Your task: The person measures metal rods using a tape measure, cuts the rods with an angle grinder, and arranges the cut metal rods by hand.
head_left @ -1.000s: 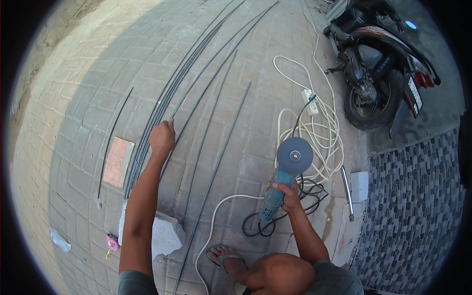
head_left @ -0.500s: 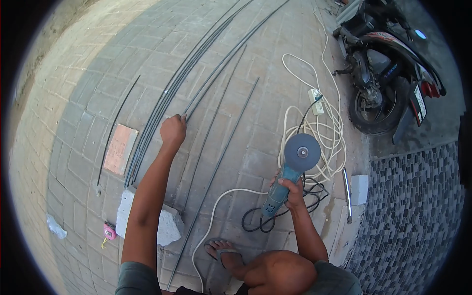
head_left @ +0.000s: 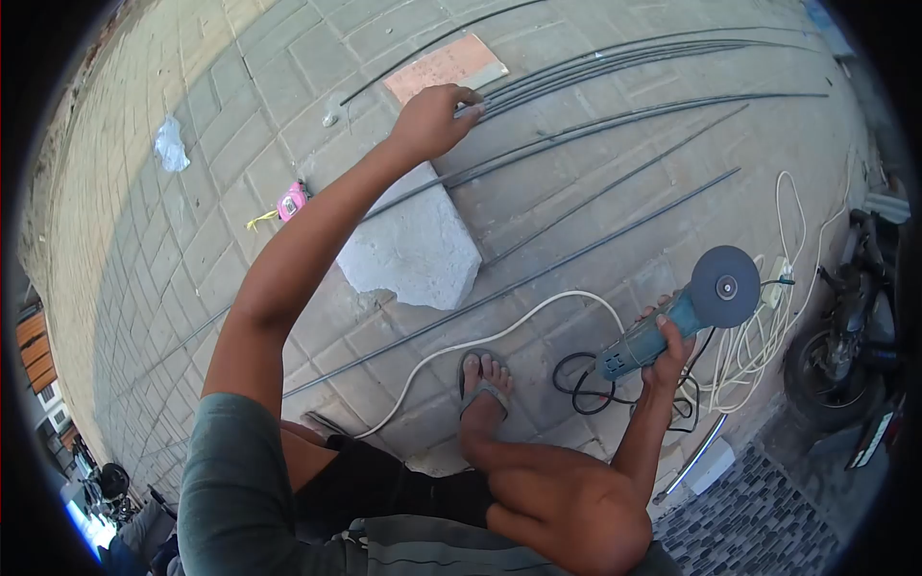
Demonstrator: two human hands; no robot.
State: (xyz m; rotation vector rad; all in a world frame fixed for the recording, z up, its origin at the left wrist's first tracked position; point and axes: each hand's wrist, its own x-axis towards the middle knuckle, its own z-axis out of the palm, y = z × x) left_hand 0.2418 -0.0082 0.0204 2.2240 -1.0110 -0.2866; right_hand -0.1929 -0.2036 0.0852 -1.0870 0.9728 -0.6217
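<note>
My left hand [head_left: 434, 122] is closed at the near ends of a bundle of thin metal rods [head_left: 600, 72]; what its fingertips pinch is unclear. Two close-lying rods [head_left: 576, 132] pass below this hand and over a white stone block [head_left: 413, 248]. My right hand [head_left: 667, 341] grips the body of a teal angle grinder [head_left: 629, 350], whose grey disc [head_left: 725, 286] faces up. A reddish tile [head_left: 447, 69] lies beyond my left hand. Two more rods, one thin [head_left: 624, 180] and one longer [head_left: 538, 274], lie between the block and the grinder.
A pink tape measure [head_left: 292, 200] and a crumpled plastic piece [head_left: 171, 144] lie at the left. Right of the grinder are a coiled cream cable [head_left: 744, 370], a power strip [head_left: 774, 288] and a parked motorcycle [head_left: 836, 360]. My sandalled foot [head_left: 485, 389] is near the block.
The view has turned and shifted left. My left hand has moved off the separate rods to the bundle's near ends, and rods now cross the block. My right hand still holds the grinder.
</note>
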